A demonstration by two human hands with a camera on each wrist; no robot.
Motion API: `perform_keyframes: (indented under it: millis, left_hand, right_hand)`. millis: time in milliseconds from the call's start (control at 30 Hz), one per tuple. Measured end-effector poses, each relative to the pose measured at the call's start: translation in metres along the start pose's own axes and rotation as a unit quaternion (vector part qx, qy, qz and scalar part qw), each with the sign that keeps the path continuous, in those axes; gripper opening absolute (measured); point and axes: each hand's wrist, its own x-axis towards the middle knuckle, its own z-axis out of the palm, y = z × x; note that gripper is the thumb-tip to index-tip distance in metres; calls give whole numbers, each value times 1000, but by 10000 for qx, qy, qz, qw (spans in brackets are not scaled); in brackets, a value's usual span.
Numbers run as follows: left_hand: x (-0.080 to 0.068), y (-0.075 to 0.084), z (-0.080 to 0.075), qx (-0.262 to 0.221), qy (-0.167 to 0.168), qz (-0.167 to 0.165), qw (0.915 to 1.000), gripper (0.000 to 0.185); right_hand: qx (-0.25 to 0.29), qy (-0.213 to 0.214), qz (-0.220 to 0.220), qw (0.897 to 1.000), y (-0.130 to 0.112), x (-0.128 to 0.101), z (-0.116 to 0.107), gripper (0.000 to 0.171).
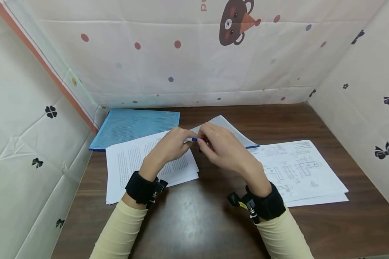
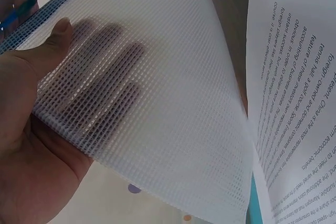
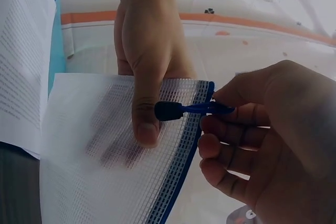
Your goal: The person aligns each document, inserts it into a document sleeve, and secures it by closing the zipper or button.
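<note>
A translucent white mesh zipper pouch [image 3: 79,129] with a blue zipper edge [image 3: 181,182] is held up between my two hands. My left hand [image 1: 171,144] grips one corner of it, thumb on the near face and fingers showing dimly through the mesh [image 2: 178,87] from behind. On the zipper's end, the blue zipper pull [image 3: 195,109] with its dark tip sits between the thumb and forefinger of my right hand [image 1: 225,149]. That hand's other fingers curl loosely beside the zipper edge. In the head view the hands hide much of the pouch.
Printed text sheets [image 1: 126,172] lie on the table at left, below a blue mesh pouch [image 1: 136,122]. Sheets with technical drawings [image 1: 298,172] lie at right. The dark wooden table [image 1: 188,230] meets patterned curtains [image 1: 194,61] at the back and sides.
</note>
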Motion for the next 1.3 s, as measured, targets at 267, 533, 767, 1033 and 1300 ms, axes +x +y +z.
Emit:
perform_keyframes:
  millis: [267, 533, 767, 1033, 1300]
  left_hand:
    - [2, -1, -3, -146, 239, 397, 9988, 32]
    - [0, 0, 1, -128, 183, 290, 9993, 27]
    - [-6, -1, 4, -68, 237, 291, 9993, 25]
    - [-10, -2, 7, -97, 336, 320, 9989, 27]
    - [-3, 4, 3, 70, 547, 486, 9973, 28]
  right_hand:
    - [198, 85, -37, 9998, 4, 2, -7, 8]
    - [185, 40, 54, 9998, 6, -1, -8, 9]
    - [214, -14, 70, 9997, 6, -3, -3, 8]
    - [301, -21, 155, 9994, 7, -8, -3, 8]
    - [319, 132, 32, 9994, 9, -8, -13, 10]
